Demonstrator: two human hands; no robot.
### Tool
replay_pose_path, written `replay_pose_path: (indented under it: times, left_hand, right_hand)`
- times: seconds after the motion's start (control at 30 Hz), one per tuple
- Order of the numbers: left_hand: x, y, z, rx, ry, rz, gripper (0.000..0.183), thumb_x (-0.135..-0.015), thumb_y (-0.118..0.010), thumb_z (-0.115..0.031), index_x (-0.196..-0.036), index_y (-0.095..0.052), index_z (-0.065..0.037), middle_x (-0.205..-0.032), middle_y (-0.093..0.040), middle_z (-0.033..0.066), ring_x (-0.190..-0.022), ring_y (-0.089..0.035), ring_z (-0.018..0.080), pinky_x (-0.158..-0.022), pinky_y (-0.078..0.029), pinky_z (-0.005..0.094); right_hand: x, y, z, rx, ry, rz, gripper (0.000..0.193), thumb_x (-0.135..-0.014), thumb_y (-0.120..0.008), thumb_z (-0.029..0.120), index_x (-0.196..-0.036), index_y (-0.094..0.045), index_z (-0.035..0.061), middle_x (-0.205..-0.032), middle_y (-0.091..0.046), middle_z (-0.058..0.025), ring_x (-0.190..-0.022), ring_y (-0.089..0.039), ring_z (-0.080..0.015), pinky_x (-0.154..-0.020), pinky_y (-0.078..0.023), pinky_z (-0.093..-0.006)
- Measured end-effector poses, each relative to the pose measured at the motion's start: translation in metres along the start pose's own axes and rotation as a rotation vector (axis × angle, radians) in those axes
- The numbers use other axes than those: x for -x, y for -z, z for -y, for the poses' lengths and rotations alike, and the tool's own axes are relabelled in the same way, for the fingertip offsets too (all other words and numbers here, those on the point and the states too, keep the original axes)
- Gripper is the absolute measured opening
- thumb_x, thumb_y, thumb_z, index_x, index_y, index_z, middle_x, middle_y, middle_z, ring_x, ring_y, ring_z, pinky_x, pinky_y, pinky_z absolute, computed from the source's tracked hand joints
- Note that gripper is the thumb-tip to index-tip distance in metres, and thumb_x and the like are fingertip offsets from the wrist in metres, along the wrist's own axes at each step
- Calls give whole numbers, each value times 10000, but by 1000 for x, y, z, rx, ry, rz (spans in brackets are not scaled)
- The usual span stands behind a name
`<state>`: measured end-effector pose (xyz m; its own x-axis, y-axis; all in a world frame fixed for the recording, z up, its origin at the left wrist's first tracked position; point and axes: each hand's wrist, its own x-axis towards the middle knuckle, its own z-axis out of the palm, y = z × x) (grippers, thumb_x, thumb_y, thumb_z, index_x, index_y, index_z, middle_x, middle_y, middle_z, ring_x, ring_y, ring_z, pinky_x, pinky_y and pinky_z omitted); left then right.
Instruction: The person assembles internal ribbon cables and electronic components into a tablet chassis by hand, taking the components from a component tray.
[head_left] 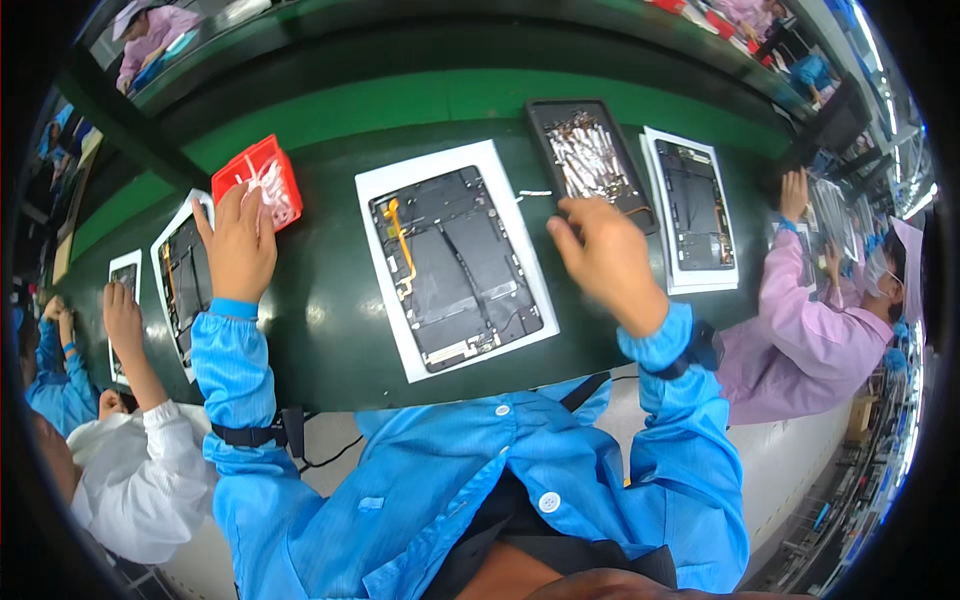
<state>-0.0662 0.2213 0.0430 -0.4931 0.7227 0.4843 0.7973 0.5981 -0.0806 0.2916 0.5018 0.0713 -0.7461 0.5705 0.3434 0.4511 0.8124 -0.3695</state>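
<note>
In front of me on the green table lies an opened tablet housing, black inside with an orange flex cable, on a white sheet. My left hand reaches over the near edge of a red bin holding pale pinkish-white pieces; its fingers are stretched out and nothing shows in them. Right of the tablet housing, my right hand hovers by the near end of a black tray full of small silvery parts. Its fingers bend, the thumb stands apart, and I see nothing held. A small white strip lies beside the tray.
Further tablet housings on white sheets lie at the right and left. A person in pink works at the right, and one in white at the left. A green ledge runs along the back.
</note>
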Motion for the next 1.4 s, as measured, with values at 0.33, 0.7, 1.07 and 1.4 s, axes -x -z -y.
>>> replay_pose_path:
  times: [0.33,0.7,1.07,1.4]
  left_hand:
    - [16,53,-84,490,-54,-85,426,-934,-677,-77,-1349,-610,-5,-1348,-614,203,-1270,-567,432,-1143,-405,506]
    - [95,61,-169,833,-355,325,461,-735,-863,-191,-1141,-714,-32,-1270,-639,170,-1269,-589,375,-1116,-412,581]
    - [83,74,-172,771,-365,347,432,-749,-850,-176,-1136,-717,-37,-1266,-628,156,-1234,-583,358,-1093,-402,565]
    - [57,62,-187,1846,576,756,297,-1015,-671,-176,-1223,-667,35,-1077,-711,138,-997,-709,229,-822,-547,315]
  right_hand:
    - [-47,-20,-80,188,-94,-149,186,-903,-720,203,-999,-756,48,-909,-667,-147,-891,-683,-345,-784,-548,-450]
    - [-53,-19,-111,-310,-250,-109,209,-933,-716,154,-1033,-747,-27,-888,-718,-151,-789,-699,-279,-741,-544,-363]
    - [-50,12,-92,-224,-292,-28,167,-960,-699,153,-1026,-707,1,-956,-730,-150,-851,-684,-224,-773,-526,-324]
    - [-10,4,15,-121,461,-211,162,-834,-720,18,-993,-697,-2,-956,-715,-107,-799,-685,-274,-757,-548,-378]
